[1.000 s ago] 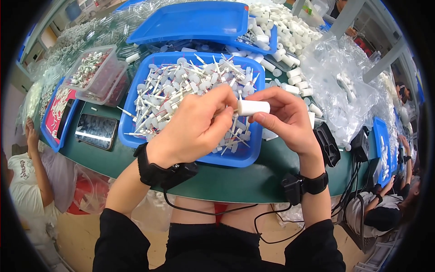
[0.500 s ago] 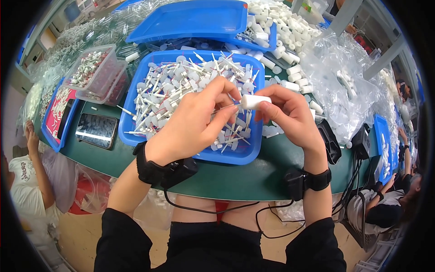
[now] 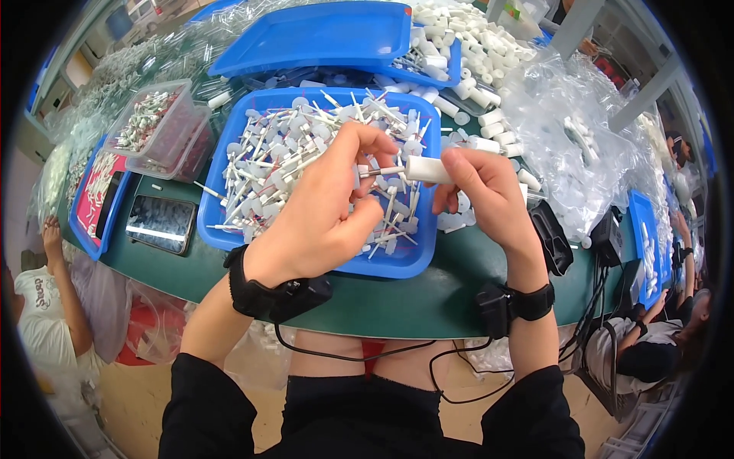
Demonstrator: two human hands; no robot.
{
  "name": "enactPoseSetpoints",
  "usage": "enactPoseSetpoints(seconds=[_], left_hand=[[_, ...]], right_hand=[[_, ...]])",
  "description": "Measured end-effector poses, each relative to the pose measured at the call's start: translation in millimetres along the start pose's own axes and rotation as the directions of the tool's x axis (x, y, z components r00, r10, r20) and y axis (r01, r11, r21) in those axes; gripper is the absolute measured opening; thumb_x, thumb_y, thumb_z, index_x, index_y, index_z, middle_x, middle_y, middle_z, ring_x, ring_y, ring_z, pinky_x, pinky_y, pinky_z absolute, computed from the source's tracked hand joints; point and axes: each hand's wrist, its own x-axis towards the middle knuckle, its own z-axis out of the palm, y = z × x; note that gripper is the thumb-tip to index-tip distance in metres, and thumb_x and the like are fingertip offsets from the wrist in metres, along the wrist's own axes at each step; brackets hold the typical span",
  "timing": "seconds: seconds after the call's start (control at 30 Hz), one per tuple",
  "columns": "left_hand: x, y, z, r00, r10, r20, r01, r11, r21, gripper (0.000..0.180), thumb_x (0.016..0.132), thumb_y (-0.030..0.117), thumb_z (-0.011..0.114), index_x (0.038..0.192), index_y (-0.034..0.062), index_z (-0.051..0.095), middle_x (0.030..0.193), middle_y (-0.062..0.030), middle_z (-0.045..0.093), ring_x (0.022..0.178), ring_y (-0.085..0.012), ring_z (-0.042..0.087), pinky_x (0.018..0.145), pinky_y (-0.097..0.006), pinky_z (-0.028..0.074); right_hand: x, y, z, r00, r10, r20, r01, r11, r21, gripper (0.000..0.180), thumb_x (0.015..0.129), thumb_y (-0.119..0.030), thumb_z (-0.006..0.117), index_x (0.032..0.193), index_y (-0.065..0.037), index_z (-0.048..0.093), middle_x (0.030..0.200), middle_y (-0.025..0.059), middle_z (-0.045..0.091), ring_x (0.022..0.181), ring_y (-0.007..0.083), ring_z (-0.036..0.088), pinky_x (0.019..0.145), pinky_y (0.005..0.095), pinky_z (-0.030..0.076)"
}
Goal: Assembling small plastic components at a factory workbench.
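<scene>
In my right hand (image 3: 489, 183) is a smooth white cylinder (image 3: 427, 170), gripped at its right end between thumb and fingers. A thin rod with a whitish sleeve (image 3: 376, 173) runs from the cylinder's left end toward my left hand (image 3: 317, 203). A pale disc on the rod's far end sits by the left palm. My left thumb stands away from its bent fingers, with the rod in the gap; whether the fingers touch it cannot be made out. Below both hands, the blue tray (image 3: 321, 262) holds many white sticks with pale discs and red threads.
A phone (image 3: 160, 223) and stacked clear boxes (image 3: 180, 153) stand left of the tray. Behind are a blue tray (image 3: 313, 38) and heaped white cylinders (image 3: 478, 46). Plastic bags (image 3: 558, 130) and a black case (image 3: 552, 239) lie right. Cables hang from my wrist devices.
My left thumb has moved down and away from its fingers, baring more of the rod. My right hand still holds the white cylinder, now gripped closer to its right end.
</scene>
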Motion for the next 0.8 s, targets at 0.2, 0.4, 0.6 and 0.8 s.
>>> enactPoseSetpoints(seconds=[0.2, 0.4, 0.6, 0.8], left_hand=[[0, -6, 4, 0.997, -0.077, 0.014, 0.078, 0.989, -0.124, 0.021, 0.085, -0.005, 0.041, 0.104, 0.0022, 0.043, 0.095, -0.0088, 0.054, 0.078, -0.0139, 0.052, 0.068, -0.026, 0.043], [1, -8, 4, 0.994, -0.047, 0.103, 0.073, 0.96, -0.27, 0.034, 0.086, -0.004, 0.041, 0.119, 0.0022, 0.038, 0.112, -0.0124, 0.056, 0.079, -0.014, 0.055, 0.07, -0.026, 0.046], [0, 0, 1, 0.984, -0.147, 0.103, 0.169, 0.952, -0.256, 0.047, 0.086, -0.009, 0.042, 0.132, 0.0003, 0.035, 0.121, -0.0157, 0.051, 0.088, -0.0127, 0.058, 0.076, -0.024, 0.047], [2, -14, 3, 0.982, -0.154, -0.107, 0.109, 0.932, -0.347, 0.037, 0.082, -0.006, 0.056, 0.118, 0.0004, 0.051, 0.115, -0.0106, 0.06, 0.086, -0.0148, 0.065, 0.074, -0.024, 0.051]], right_hand=[[-2, -9, 6, 0.994, -0.075, -0.084, 0.084, 0.99, 0.112, 0.04, 0.088, -0.023, 0.061, 0.12, -0.003, 0.05, 0.085, 0.0059, 0.064, 0.067, 0.0072, 0.055, 0.06, 0.0202, 0.044], [-1, -10, 13, 0.96, -0.169, -0.225, 0.197, 0.974, 0.112, 0.051, 0.081, -0.013, 0.069, 0.126, -0.003, 0.046, 0.096, 0.0068, 0.062, 0.073, 0.0098, 0.058, 0.068, 0.0238, 0.047], [1, -4, 4, 0.966, -0.229, -0.122, 0.239, 0.968, 0.072, 0.034, 0.081, -0.006, 0.067, 0.113, 0.0, 0.055, 0.099, 0.008, 0.064, 0.087, 0.0122, 0.062, 0.077, 0.025, 0.05], [1, -3, 3, 0.952, -0.285, -0.112, 0.28, 0.958, -0.063, 0.027, 0.08, -0.007, 0.068, 0.105, 0.001, 0.06, 0.096, 0.0081, 0.066, 0.085, 0.012, 0.064, 0.076, 0.0241, 0.051]])
